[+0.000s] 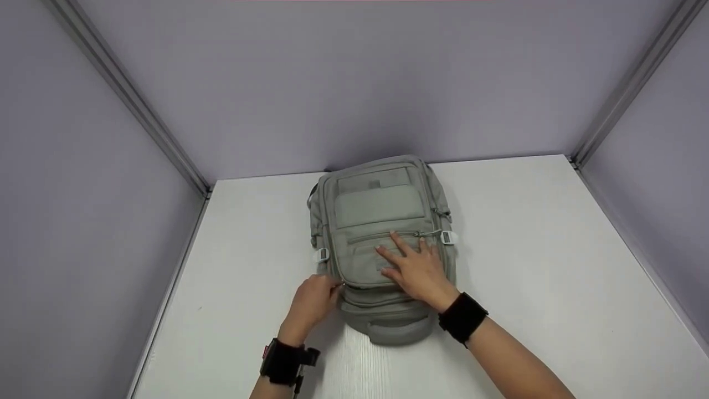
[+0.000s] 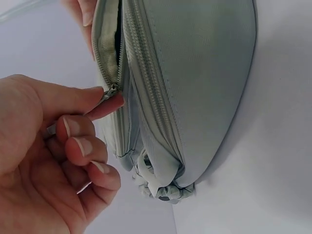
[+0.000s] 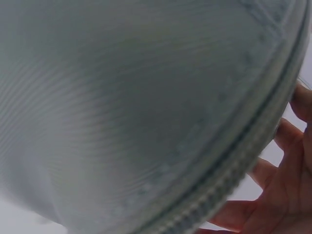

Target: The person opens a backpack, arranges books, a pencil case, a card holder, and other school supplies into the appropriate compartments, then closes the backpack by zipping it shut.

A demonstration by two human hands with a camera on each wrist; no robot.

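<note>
head overhead, wrists close on backpack (image 1: 382, 244)

A white tabletop (image 1: 554, 266) with a faint wood grain fills the lower part of the head view, running from the near edge back to the far corners. Three pale lilac walls (image 1: 354, 77) enclose it: one along the far edge and one along each side edge. Grey metal posts (image 1: 127, 94) stand at the two far corners where the walls join, the other post (image 1: 631, 83) at the far right corner. A thin grey strip (image 1: 637, 249) runs along the right edge where tabletop meets wall. A small dark speck (image 1: 201, 308) lies on the tabletop near its left edge.
</note>
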